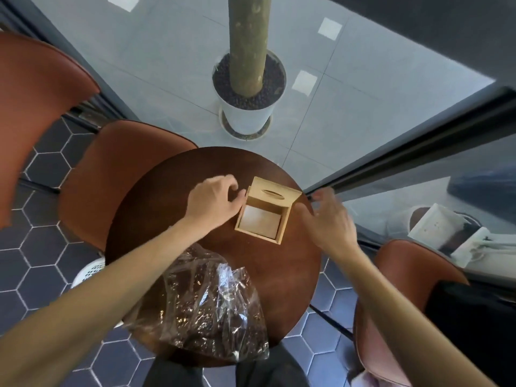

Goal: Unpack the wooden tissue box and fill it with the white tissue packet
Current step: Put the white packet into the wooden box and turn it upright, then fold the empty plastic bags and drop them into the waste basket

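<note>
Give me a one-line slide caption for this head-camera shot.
Two hands flank an open wooden tissue box on a round table, clear plastic wrapper discarded nearby.

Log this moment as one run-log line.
wooden tissue box: unwrapped, lid open | left hand: at box | right hand: beside box | plastic wrapper: on table

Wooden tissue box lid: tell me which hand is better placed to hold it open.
Left, probably. The left hand has its fingers at the wooden tissue box beside the raised lid; the right hand hovers just clear of the box.
</note>
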